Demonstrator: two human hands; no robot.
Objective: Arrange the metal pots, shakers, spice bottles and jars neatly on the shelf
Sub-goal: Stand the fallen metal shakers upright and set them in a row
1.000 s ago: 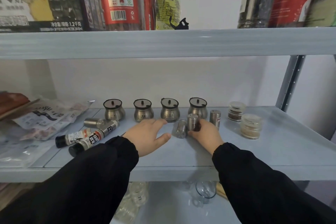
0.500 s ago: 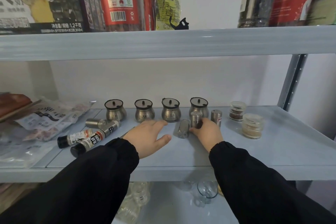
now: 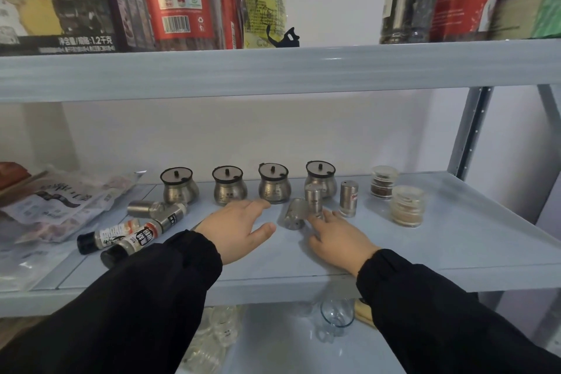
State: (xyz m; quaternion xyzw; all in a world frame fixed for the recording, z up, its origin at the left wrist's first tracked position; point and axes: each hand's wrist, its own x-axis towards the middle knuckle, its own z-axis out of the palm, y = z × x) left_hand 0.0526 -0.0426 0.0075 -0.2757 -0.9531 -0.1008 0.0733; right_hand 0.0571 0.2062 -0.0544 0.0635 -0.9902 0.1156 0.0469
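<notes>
Toppling threatens the upright shaker [image 3: 313, 198] on the shelf [image 3: 455, 240]. The right hand [image 3: 337, 237], fingers loosely extended and gripping nothing, lies at its base beside a fallen shaker [image 3: 294, 215], so a nudge could knock it over. The left hand [image 3: 239, 228] rests flat, empty.

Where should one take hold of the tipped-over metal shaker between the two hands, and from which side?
The best grip is the middle of the tipped shaker, taken from above with fingers across its round body. It lies on its side, and an upright shaker crowds its right, so the left hand likely has freer access.
</notes>
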